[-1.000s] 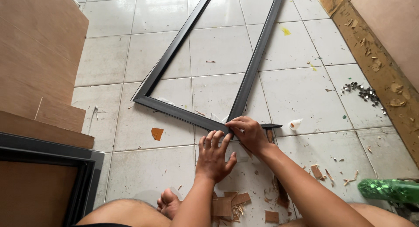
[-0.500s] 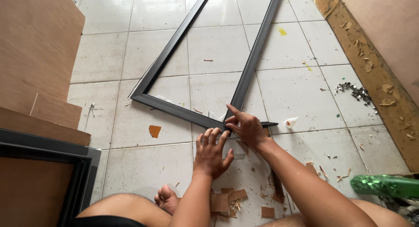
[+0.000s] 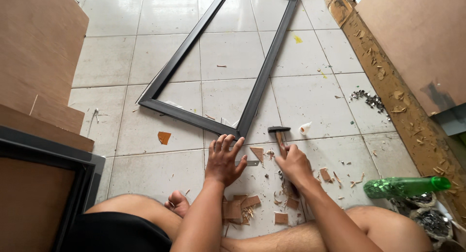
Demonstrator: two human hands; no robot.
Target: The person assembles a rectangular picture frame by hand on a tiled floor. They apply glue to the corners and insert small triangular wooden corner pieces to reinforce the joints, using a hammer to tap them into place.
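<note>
A long black rectangular frame (image 3: 257,84) lies flat on the white tiled floor (image 3: 107,63), its near corner just ahead of my hands. My left hand (image 3: 223,160) rests on the floor with fingers spread, fingertips touching the frame's near corner, close to a small metal blade (image 3: 251,162). To its right, my right hand (image 3: 293,163) grips the wooden handle of a hammer (image 3: 279,133), whose dark head lies on the tile just right of the frame corner. My bare legs and a foot (image 3: 177,202) show at the bottom.
Brown wood chips (image 3: 238,206) litter the floor near my legs. A green plastic bottle (image 3: 405,186) lies at right, beside bags of small metal pieces (image 3: 432,218). Brown boards (image 3: 39,53) lean at left, another dark frame (image 3: 73,184) at lower left, a board (image 3: 412,43) at right.
My right hand left the frame's corner, moved back to the right and took hold of the hammer. My left hand stayed by the corner. The view shifted slightly.
</note>
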